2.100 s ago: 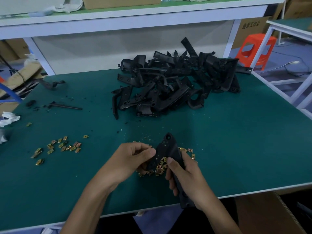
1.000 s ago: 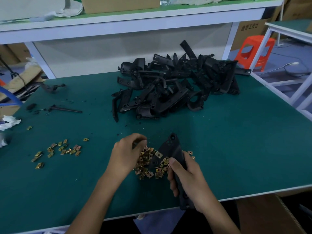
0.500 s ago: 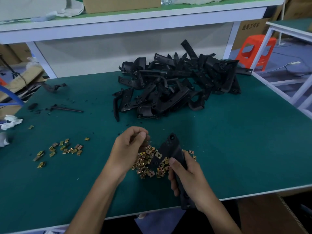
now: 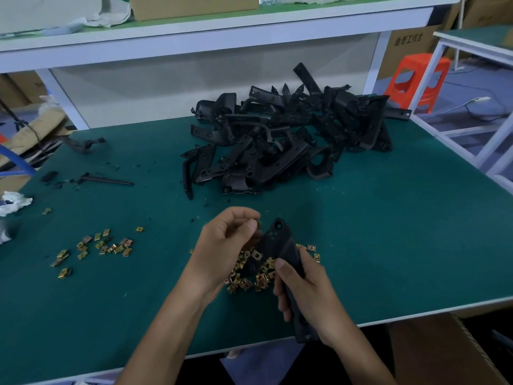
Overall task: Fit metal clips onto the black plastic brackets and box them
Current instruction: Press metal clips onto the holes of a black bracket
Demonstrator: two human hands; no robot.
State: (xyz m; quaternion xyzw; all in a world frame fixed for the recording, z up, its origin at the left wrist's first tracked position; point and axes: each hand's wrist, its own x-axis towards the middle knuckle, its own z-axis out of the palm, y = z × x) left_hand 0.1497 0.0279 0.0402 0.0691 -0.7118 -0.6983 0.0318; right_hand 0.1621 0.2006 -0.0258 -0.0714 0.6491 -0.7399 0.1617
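Head view: right hand [image 4: 305, 290] grips the black bracket [image 4: 280, 243] lengthwise, its far tip just right of the left hand [image 4: 224, 245], which pinches a metal clip [image 4: 256, 222].

One black bracket [image 4: 280, 240] is gripped in the right hand [image 4: 305, 293] and one clip [image 4: 256, 222] is pinched in the left hand [image 4: 222, 245]. One heap of brackets [image 4: 286, 143], too tangled to be counted, is piled at the far edge of the desk [image 4: 388, 232]. Two scatters of metal clips are seen: some twenty near the left edge [image 4: 102, 245], and a denser uncounted lot [image 4: 258, 279] at the near edge.
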